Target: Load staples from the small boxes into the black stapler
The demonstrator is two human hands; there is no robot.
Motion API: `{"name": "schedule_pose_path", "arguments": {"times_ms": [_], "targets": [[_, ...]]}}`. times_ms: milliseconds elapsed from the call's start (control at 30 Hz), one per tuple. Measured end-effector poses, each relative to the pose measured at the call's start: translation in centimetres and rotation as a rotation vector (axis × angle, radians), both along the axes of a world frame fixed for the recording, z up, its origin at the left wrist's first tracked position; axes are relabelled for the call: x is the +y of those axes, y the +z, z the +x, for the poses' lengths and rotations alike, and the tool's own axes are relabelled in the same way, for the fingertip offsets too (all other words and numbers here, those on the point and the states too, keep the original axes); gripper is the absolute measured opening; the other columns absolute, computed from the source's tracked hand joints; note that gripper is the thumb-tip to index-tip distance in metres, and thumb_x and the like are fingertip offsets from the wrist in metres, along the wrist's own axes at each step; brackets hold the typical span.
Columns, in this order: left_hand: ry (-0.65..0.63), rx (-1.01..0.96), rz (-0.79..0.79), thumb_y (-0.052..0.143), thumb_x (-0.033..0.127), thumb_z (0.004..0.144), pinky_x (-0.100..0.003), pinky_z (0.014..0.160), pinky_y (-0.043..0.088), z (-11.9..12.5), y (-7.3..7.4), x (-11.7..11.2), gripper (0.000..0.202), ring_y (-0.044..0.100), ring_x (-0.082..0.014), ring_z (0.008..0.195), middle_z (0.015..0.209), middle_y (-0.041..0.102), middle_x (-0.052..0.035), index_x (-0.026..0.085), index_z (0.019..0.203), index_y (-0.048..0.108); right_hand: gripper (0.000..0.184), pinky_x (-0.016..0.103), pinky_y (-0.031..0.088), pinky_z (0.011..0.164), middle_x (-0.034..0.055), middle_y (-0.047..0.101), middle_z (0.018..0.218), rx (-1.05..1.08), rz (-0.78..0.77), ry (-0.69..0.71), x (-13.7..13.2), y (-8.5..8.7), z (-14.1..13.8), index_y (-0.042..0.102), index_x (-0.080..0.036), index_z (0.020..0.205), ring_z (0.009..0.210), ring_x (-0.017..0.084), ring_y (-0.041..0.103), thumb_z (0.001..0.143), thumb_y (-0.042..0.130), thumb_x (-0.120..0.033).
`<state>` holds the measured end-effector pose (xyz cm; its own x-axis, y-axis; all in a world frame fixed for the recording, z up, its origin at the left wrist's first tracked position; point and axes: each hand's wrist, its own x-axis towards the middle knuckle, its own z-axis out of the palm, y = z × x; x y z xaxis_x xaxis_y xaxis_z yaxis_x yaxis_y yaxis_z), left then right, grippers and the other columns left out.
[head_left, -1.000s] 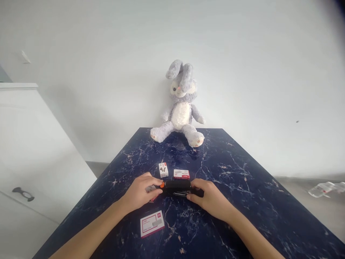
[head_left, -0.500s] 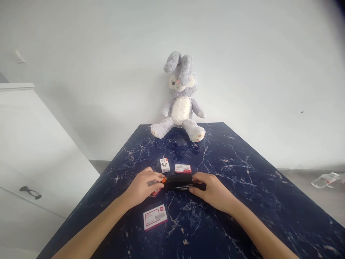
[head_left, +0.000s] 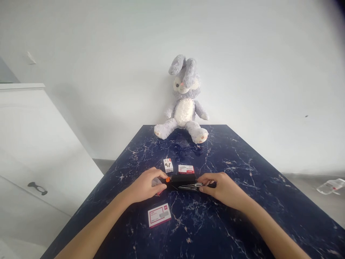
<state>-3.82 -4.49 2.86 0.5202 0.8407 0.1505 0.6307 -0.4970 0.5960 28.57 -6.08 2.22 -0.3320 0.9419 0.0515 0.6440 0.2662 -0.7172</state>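
- The dark blue worktop (head_left: 210,223), veined in white like marble, stretches out in front of me.
- At its far end the grey plush rabbit (head_left: 184,111) sits upright, legs spread toward me.
- The black stapler (head_left: 183,178) is between my two hands, around the middle of the worktop. Its body is dark, with an orange end piece (head_left: 168,179) and slim silver metal parts (head_left: 188,187) along the side nearest me. Its long axis runs left to right, roughly parallel to the worktop's far edge, the orange end pointing to my left.
- My left hand (head_left: 147,185) pinches that orange end, thumb nearer me, fingers beyond it, only a narrow gap between.
- My right hand (head_left: 223,189) holds the other end, thumb and fingers nearly together by the silver parts; the exact contact is too small to tell.
- The magenta-bordered white box (head_left: 160,215) lies nearest me.
- The red-and-white box (head_left: 186,169) is just beyond the stapler.
- The small white box (head_left: 168,166) is left of that one, apart from it.
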Motion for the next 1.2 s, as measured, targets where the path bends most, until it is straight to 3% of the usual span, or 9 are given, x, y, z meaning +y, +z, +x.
{"name": "schedule_pose_path", "arguments": {"times_ms": [200, 367, 567, 667, 800, 900, 967, 1100, 1200], "targets": [[-0.027, 0.083, 0.039, 0.058, 0.024, 0.087, -0.037, 0.089, 0.049, -1.9, 1.3, 0.2, 0.016, 0.060, -0.0229, 0.100, 0.109, 0.062, -0.0067, 0.024, 0.100, 0.067, 0.026, 0.034, 0.051, 0.079, 0.0035, 0.074, 0.095, -0.054, 0.003, -0.014, 0.4, 0.8, 2.5, 0.070, -0.026, 0.105, 0.086, 0.023, 0.067, 0.086, 0.061, -0.041], [-0.163, 0.101, -0.088, 0.059, 0.007, 0.070, -0.040, 0.105, 0.039, -3.2, 1.5, 0.9, 0.054, 0.048, -0.0265, 0.126, 0.135, 0.054, -0.0059, 0.027, 0.120, 0.060, 0.026, 0.030, 0.047, 0.064, 0.0016, 0.069, 0.077, -0.107, 0.249, -0.114, -0.1, 1.0, 1.0, 0.066, -0.025, 0.082, 0.072, 0.020, 0.064, 0.094, 0.052, -0.043], [-0.016, 0.083, -0.124, 0.064, 0.018, 0.072, -0.027, 0.070, 0.044, -2.8, 3.5, 0.2, 0.029, 0.061, -0.0190, 0.080, 0.096, 0.067, -0.0019, 0.023, 0.100, 0.066, 0.013, 0.030, 0.049, 0.066, 0.0028, 0.068, 0.083, -0.044, 0.605, -0.111, -1.5, 0.5, -1.5, 0.065, -0.024, 0.094, 0.075, 0.019, 0.063, 0.096, 0.054, -0.032], [-0.039, -0.075, -0.037, 0.065, 0.021, 0.075, -0.025, 0.067, 0.042, -1.6, 4.1, -0.7, 0.028, 0.059, -0.0161, 0.073, 0.090, 0.066, 0.0001, 0.022, 0.103, 0.063, 0.018, 0.033, 0.052, 0.075, 0.0054, 0.068, 0.093, -0.013, 0.769, -0.014, -2.8, 0.7, -3.5, 0.061, -0.022, 0.111, 0.084, 0.020, 0.064, 0.094, 0.057, -0.024], [-0.176, -0.226, 0.146, 0.069, 0.021, 0.074, -0.025, 0.066, 0.043, 0.9, 2.7, -2.6, 0.036, 0.056, -0.0146, 0.068, 0.084, 0.064, -0.0010, 0.021, 0.110, 0.065, 0.054, 0.039, 0.054, 0.090, 0.0122, 0.064, 0.123, -0.030, 0.806, 0.109, -4.2, 0.5, -6.0, 0.045, -0.018, 0.139, 0.110, 0.026, 0.061, 0.089, 0.065, -0.029], [-0.235, -0.303, 0.155, 0.070, 0.022, 0.078, -0.028, 0.071, 0.046, 2.5, 1.2, -3.7, 0.039, 0.059, -0.0175, 0.075, 0.089, 0.067, -0.0042, 0.023, 0.117, 0.065, 0.056, 0.038, 0.056, 0.088, 0.0107, 0.064, 0.125, -0.040, 0.834, 0.177, -4.5, -0.1, -6.8, 0.044, -0.020, 0.141, 0.108, 0.024, 0.064, 0.090, 0.065, -0.025], [-0.198, -0.416, 0.037, 0.069, 0.023, 0.081, -0.029, 0.075, 0.048, 2.9, 0.6, -4.0, 0.042, 0.061, -0.0184, 0.078, 0.095, 0.068, -0.0055, 0.025, 0.123, 0.063, 0.051, 0.036, 0.057, 0.085, 0.0088, 0.067, 0.121, -0.005, 0.839, 0.181, -4.3, -0.5, -6.7, 0.048, -0.021, 0.137, 0.104, 0.022, 0.066, 0.090, 0.066, -0.023], [-0.220, -0.795, -0.512, 0.055, 0.039, 0.093, -0.033, 0.071, 0.052, 2.6, 0.1, -3.3, 0.040, 0.065, -0.0211, 0.082, 0.103, 0.068, -0.0094, 0.024, 0.130, 0.057, 0.044, 0.034, 0.058, 0.086, 0.0093, 0.066, 0.119, 0.084, 0.795, 0.070, -3.7, -0.8, -6.1, 0.054, -0.021, 0.130, 0.105, 0.022, 0.065, 0.089, 0.068, -0.025], [-0.223, -0.839, -0.691, 0.059, 0.034, 0.092, -0.030, 0.068, 0.052, 2.3, -0.3, -2.5, 0.035, 0.062, -0.0144, 0.068, 0.096, 0.069, -0.0078, 0.021, 0.125, 0.061, 0.044, 0.034, 0.058, 0.084, 0.0095, 0.067, 0.118, 0.083, 0.784, 0.074, -3.6, -0.9, -5.9, 0.054, -0.021, 0.131, 0.104, 0.023, 0.066, 0.089, 0.067, -0.025]]}}
